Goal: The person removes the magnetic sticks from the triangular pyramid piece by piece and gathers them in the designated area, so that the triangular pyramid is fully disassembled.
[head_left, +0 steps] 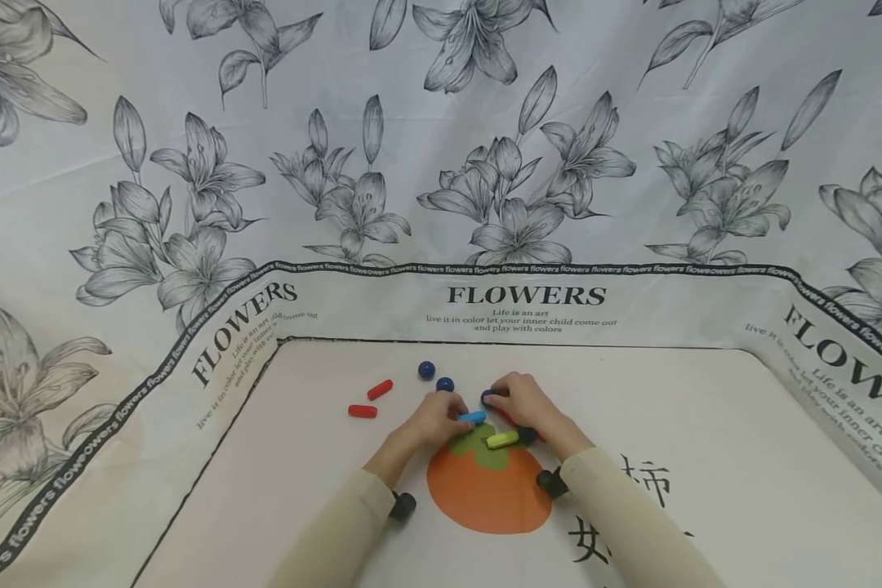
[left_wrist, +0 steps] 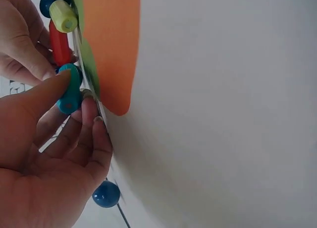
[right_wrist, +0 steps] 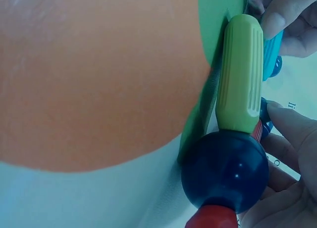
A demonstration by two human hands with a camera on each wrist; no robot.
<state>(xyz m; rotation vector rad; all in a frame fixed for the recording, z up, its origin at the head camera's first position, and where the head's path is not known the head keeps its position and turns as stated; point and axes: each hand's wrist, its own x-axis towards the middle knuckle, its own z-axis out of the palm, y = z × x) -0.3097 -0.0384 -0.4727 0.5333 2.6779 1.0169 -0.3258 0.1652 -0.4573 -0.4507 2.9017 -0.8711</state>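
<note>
My left hand (head_left: 437,418) pinches a light blue ridged plastic stick (head_left: 474,416) between thumb and fingers. Close by on the right, my right hand (head_left: 527,407) pinches a dark blue ball (head_left: 488,398). A red stick (left_wrist: 59,44) runs from this ball toward a second dark blue ball (right_wrist: 225,171). From that second ball a yellow-green stick (head_left: 503,440) sticks out, and another red stick (right_wrist: 213,218) shows at its other side. The light blue stick's end is near the ball in my right hand; whether they touch, I cannot tell.
Two loose dark blue balls, a farther ball (head_left: 426,371) and a nearer ball (head_left: 444,384), lie beyond my left hand. To their left are two red sticks, one upper stick (head_left: 380,389) and one lower stick (head_left: 363,412). An orange persimmon print (head_left: 488,494) marks the tabletop.
</note>
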